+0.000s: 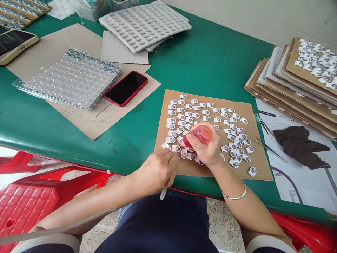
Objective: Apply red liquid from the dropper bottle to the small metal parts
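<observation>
Above the board (195,170), the right hand (210,151) holds a red bottle (202,134), tilted over the parts (238,144) spread there. At the board's near-left edge, the left hand (158,167) is closed on a slim tool (164,190). Tweezers (272,150) lie at the board's right edge; a phone (126,88) lies left of it.

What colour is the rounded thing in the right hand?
The rounded thing is translucent pinkish red; see head view.
</observation>
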